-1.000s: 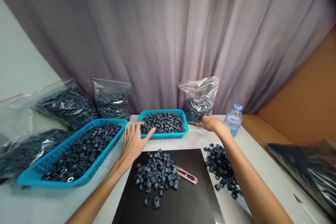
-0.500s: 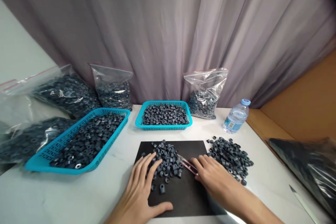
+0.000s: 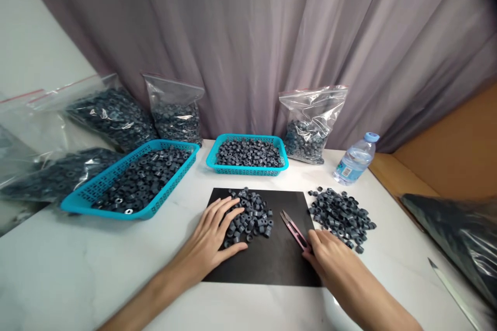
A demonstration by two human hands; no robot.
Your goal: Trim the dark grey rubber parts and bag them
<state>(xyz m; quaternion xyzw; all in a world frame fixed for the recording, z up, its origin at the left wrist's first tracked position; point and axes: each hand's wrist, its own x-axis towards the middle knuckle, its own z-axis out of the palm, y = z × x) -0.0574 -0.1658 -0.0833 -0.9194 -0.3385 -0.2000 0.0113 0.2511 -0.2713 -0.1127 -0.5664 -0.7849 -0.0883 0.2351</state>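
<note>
Small dark grey plastic rings form a pile on the black mat. My left hand curves round the pile's left side, fingers spread and touching the rings. In my right hand is a pair of pink-handled thread snips, held by the handle end over the mat's right part. Their metal tips point up and left toward the pile, apart from it. Just beyond my right hand a second pile of rings lies on the white table.
Blue baskets of rings stand at the left and back centre. Behind are zip bags of rings, another bag and a water bottle. A pen-like white tool lies at right, near a dark plastic bag.
My right hand has drawn the snips back to the right, away from the pile. My left hand has pushed stray rings in closer to it. The camera view has shifted slightly.
</note>
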